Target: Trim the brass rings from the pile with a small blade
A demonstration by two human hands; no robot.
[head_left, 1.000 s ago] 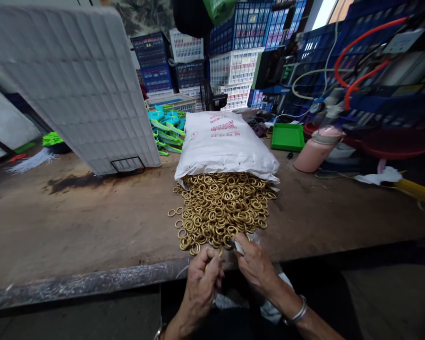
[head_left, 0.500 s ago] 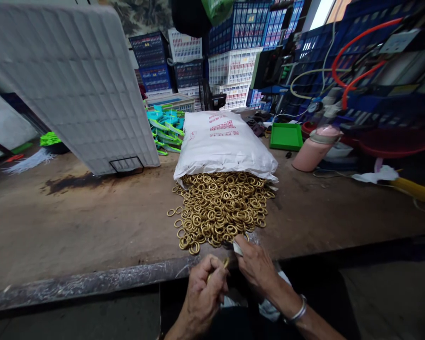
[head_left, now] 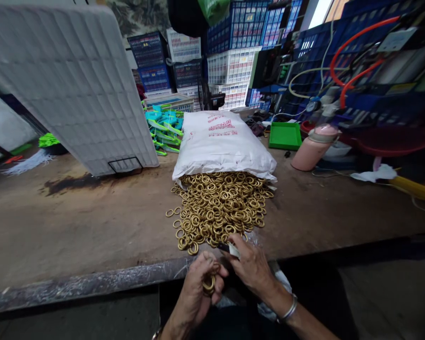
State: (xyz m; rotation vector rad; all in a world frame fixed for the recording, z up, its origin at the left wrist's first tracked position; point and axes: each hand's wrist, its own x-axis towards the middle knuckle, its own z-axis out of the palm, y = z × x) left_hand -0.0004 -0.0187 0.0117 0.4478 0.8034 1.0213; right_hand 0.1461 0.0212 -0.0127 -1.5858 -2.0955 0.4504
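Observation:
Just off the front edge of the table, my left hand (head_left: pixel 202 283) is closed around gold-coloured rings (head_left: pixel 208 284), which show between the fingers. My right hand (head_left: pixel 250 264) grips a small tool (head_left: pixel 233 250) with a dark tip and a whitish part; its exact kind is not clear. The dark tip points left, close to my left fingertips and the near edge of the ring pile. Beyond both hands lies a heap of gold-coloured rings (head_left: pixel 219 208), spilling from the mouth of a white woven sack (head_left: pixel 225 144) with red print.
A pale ribbed panel (head_left: pixel 78 89) stands at the left on the wooden table (head_left: pixel 102 226). Green and blue plastic pieces (head_left: pixel 165 125) lie behind it. To the right are a green tray (head_left: pixel 285 135) and a pink bottle (head_left: pixel 314 148). Stacked crates (head_left: pixel 232 63) fill the background.
My left hand has turned and opened slightly, so the rings inside show more. My right hand has shifted a little left, bringing more of the tool into sight.

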